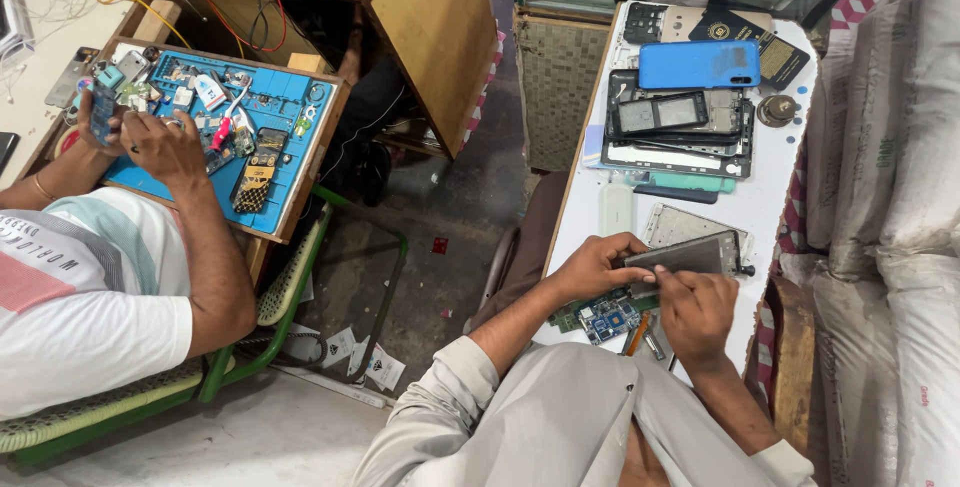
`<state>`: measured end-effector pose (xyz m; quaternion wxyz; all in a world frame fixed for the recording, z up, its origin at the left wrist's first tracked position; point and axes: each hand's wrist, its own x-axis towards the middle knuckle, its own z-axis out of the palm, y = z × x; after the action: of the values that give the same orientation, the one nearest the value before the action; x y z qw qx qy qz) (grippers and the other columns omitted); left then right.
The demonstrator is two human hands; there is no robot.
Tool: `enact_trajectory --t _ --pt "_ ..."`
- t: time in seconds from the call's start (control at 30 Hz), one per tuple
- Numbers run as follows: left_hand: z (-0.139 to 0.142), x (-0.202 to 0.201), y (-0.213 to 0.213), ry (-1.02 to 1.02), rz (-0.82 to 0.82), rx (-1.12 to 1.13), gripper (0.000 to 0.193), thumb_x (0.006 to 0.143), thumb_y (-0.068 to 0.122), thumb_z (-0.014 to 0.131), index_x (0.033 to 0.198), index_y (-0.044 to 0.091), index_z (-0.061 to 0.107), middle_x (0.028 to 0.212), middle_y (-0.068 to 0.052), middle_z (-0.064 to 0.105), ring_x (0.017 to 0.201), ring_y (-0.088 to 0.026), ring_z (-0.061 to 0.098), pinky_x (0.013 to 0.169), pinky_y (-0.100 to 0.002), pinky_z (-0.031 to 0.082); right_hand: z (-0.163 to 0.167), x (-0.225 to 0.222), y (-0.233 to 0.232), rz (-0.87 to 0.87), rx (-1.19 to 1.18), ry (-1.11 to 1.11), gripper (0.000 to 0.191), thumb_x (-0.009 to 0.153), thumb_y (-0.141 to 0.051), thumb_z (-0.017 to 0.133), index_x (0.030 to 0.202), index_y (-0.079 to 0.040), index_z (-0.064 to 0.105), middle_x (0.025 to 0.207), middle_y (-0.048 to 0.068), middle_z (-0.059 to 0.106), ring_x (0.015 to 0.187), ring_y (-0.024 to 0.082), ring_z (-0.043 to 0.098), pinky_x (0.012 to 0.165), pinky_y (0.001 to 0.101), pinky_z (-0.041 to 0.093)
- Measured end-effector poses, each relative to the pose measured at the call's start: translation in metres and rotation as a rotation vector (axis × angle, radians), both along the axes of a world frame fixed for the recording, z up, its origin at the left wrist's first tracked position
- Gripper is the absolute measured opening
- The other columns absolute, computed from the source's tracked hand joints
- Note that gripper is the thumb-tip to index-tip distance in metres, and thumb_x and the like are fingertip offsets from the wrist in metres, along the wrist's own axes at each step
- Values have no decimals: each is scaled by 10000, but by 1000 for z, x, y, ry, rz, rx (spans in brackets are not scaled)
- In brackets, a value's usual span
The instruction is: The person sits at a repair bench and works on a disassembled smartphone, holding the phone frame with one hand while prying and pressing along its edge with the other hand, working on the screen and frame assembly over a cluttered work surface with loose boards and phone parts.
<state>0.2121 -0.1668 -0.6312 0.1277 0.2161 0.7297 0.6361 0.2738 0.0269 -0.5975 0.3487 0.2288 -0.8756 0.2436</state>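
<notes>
A dark phone frame [688, 255] lies at the near end of the white tabletop [780, 187], gripped at one end by the left hand [592, 267] and at its lower edge by the right hand [695, 312]. Just under it sits a blue circuit board [610, 319]. Beyond it lie a stack of phone frames [680, 127] and a blue phone back cover [698, 65]. Well apart, a co-worker's hands [150, 137] work over a blue repair mat [265, 137].
</notes>
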Motion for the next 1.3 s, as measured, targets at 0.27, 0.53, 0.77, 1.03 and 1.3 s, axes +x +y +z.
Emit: enact_trajectory --t 0.27,0.53,0.77,1.03,1.3 --pt "0 0 1 -11 14 -6 348 874 268 829 1098 49 679 797 -38 748 663 -63 655 590 -245 504 0 -1 3 -230 -180 -39 155 990 -18 797 1128 -80 766 1003 52 639 990 261 578 911 386 460" --pt "-1 0 1 -8 21 33 365 884 284 821 1125 47 682 829 -40 754 703 -63 681 623 -243 529 -4 -2 5 -207 -186 -47 124 980 -18 801 1081 -75 758 982 47 654 969 247 576 915 380 441" --pt "3 0 2 10 6 30 359 923 324 770 1135 49 676 853 -46 752 731 -73 697 643 -254 543 -5 -3 7 -100 -91 -37 175 904 -27 797 1072 -75 786 926 46 651 921 232 572 923 404 421" --pt "4 1 1 -1 30 9 348 937 313 763 1140 42 684 836 -57 751 698 -95 680 626 -265 526 -10 -3 9 -213 -337 -132 116 1060 -66 769 1169 -106 762 1039 24 627 1021 207 573 940 325 444" --pt "3 1 1 -11 42 21 337 931 299 761 1134 43 680 826 -55 742 696 -83 665 627 -258 522 -5 -1 7 -222 -168 -57 219 956 -24 808 1155 -104 765 1011 41 653 992 251 567 961 404 421"
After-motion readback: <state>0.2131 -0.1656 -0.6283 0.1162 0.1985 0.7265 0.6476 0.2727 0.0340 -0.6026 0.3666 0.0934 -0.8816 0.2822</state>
